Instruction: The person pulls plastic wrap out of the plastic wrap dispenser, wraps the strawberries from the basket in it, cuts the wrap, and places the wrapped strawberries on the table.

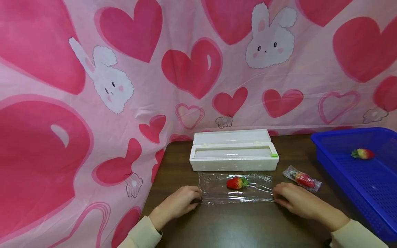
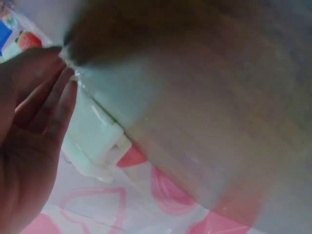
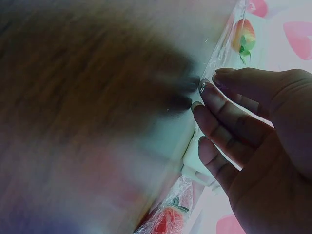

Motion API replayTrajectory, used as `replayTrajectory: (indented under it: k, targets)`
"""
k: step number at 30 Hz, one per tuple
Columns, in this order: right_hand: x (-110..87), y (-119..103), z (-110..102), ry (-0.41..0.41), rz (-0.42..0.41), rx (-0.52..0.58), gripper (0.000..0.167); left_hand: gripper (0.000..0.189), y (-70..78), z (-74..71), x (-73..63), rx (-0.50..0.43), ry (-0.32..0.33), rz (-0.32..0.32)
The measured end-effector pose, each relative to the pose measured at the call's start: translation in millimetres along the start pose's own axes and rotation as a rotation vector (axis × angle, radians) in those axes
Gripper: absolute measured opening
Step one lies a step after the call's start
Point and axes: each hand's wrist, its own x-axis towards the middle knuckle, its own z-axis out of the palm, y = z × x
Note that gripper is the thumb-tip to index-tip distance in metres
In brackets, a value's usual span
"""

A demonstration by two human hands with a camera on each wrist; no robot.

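A sheet of clear plastic wrap (image 1: 214,193) stretches between both hands, just in front of the white wrap dispenser (image 1: 234,166). On it lies a strawberry (image 1: 236,183), its green leaves toward the right. My left hand (image 1: 183,201) pinches the wrap's left edge between thumb and fingertips. At the opposite edge, my right hand (image 1: 299,200) pinches the wrap, with thumb and index fingertip meeting on it in the right wrist view. The strawberry (image 3: 243,36) also shows beyond that thumb. Just past the right hand lies a second strawberry wrapped in plastic (image 1: 304,179).
The dispenser's lid (image 1: 232,137) stands raised at the back, and a green slider (image 1: 274,155) sits at its right end. To the right is a blue basket (image 1: 338,172) with an unwrapped strawberry (image 1: 363,154) inside. A heart-patterned cloth (image 1: 186,31) hangs behind the dark wooden table (image 1: 235,227).
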Motion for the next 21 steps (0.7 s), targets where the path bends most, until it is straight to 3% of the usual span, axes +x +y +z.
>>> replayTrajectory:
  k: [3, 6, 13, 21]
  targets:
    - [0.1, 1, 0, -0.017, 0.003, 0.021, 0.029, 0.007, 0.2, 1.3, 0.9, 0.044, 0.021, 0.018]
    - [-0.5, 3, -1, -0.013, -0.006, 0.051, 0.027, 0.008, -1.9, 2.1, 1.1, -0.011, 0.057, 0.014]
    - [-0.1, 7, -8, 0.007, 0.036, 0.109, 0.021, 0.006, -9.2, -2.5, 3.9, -0.235, 0.126, -0.054]
    - [16.2, 6, -19, 0.059, 0.142, 0.096, 0.021, 0.004, -15.2, -11.1, 15.1, -0.286, 0.169, -0.188]
